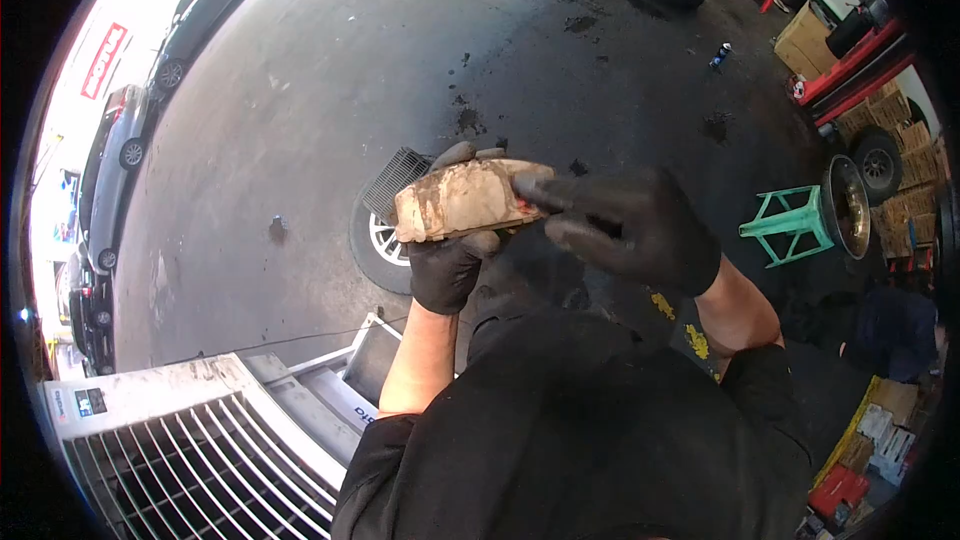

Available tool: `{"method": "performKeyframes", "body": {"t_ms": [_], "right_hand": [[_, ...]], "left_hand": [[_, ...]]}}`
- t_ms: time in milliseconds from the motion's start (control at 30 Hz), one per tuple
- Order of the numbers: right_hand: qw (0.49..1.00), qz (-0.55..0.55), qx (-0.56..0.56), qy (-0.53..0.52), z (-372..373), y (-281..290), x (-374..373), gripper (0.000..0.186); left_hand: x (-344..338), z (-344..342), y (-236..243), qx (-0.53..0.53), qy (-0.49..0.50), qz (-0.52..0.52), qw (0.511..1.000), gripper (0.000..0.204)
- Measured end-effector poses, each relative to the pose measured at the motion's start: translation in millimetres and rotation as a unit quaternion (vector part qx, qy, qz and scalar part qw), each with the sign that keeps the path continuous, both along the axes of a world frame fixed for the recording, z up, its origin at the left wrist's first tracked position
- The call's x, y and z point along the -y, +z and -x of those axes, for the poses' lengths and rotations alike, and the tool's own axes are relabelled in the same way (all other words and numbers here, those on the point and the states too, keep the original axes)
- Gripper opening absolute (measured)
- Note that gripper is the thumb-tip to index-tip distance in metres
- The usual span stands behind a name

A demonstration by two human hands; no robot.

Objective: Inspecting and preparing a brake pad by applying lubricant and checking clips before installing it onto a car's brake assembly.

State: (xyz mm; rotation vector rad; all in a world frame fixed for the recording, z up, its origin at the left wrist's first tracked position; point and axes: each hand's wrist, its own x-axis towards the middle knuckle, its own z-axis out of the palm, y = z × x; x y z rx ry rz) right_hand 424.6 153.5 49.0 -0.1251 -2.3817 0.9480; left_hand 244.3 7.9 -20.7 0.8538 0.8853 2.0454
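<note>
My left hand [446, 266], in a black glove, grips a curved, tan, grimy part [450, 202], thumb below and fingertips over the far edge. My gloved right hand [632, 235] reaches to the part’s right end, its fingers closed at a small red-orange spot; what they hold there is hidden. Behind the part are a dark grille [390, 178] and a tyre with a silver wheel [370, 271] on the floor.
A white slatted unit [150, 378] stands lower left. At right are a green stool [780, 225], tyres [876, 162], cardboard boxes [800, 40] and a red lift [850, 75]. Cars [115, 170] line the left. A dark-clothed person [888, 335] appears at far right.
</note>
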Motion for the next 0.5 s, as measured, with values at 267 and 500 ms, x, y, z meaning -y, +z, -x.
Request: {"method": "performKeyframes", "body": {"t_ms": [267, 500], "right_hand": [[0.999, 0.001, 0.015, -0.036, 77.3, -0.8, 47.6, 0.035], [0.998, -0.068, 0.001, -0.018, 148.2, 9.6, 81.2, 0.062]], "left_hand": [[45.2, 78.9, -16.6, 0.03, -0.023, -0.013, 0.999, 0.102], [77.7, 149.4, -41.7, -0.184, 0.001, 0.074, 0.98, 0.119]]}}
